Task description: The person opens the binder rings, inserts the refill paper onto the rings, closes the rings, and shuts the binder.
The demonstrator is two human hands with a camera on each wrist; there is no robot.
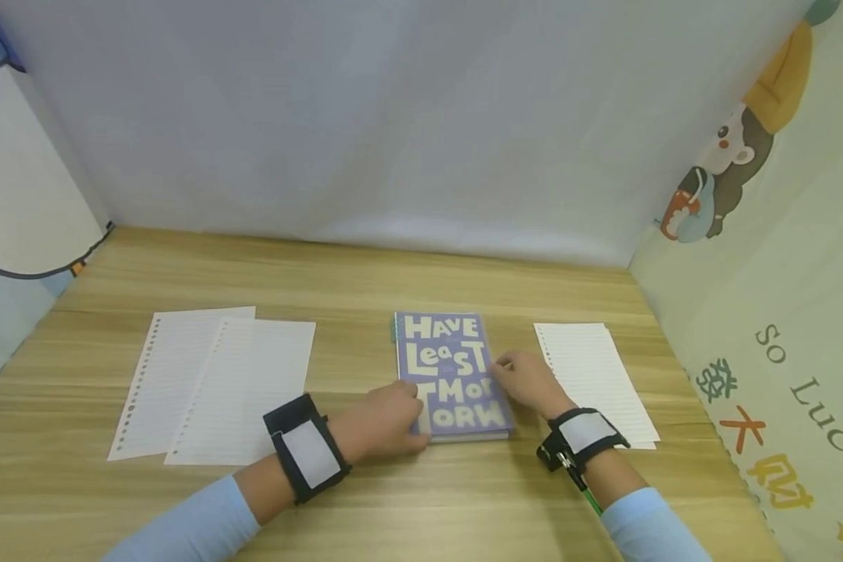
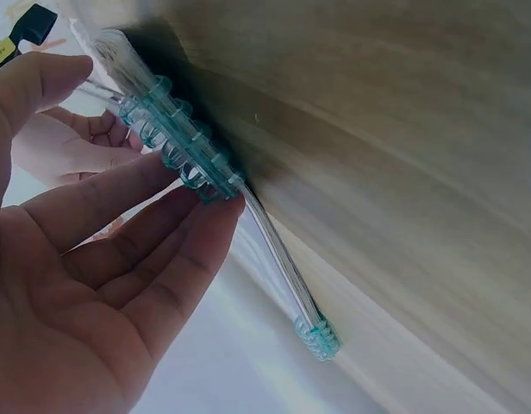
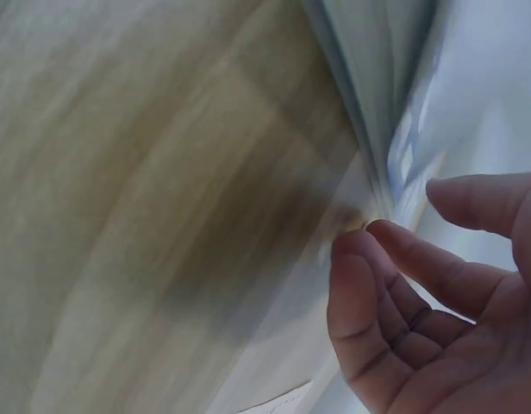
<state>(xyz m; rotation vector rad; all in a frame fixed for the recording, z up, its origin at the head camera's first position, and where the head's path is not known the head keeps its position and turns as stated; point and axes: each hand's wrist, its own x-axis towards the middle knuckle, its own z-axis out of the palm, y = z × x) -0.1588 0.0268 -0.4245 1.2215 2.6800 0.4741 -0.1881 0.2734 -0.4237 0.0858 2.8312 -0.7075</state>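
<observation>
A purple ring-bound notebook [image 1: 446, 375] with large cream lettering lies on the wooden table. At its lower left side is my left hand [image 1: 386, 417]. In the left wrist view, fairly straight fingers [image 2: 218, 228] touch the teal binding rings [image 2: 184, 142], and the thumb stays apart from them near the notebook's bottom end. My right hand [image 1: 530, 381] is at the notebook's right edge. The right wrist view has its bent fingertips [image 3: 356, 250] by the edge of the pages [image 3: 369, 78], with the thumb raised apart from them.
Two overlapping sheets of lined, hole-punched paper [image 1: 246, 390] lie left of the notebook. More lined sheets [image 1: 597, 382] lie to the right, partly behind my right wrist. A pale curtain [image 1: 393, 117] closes off the back, and a printed cloth [image 1: 766, 312] hangs at the right.
</observation>
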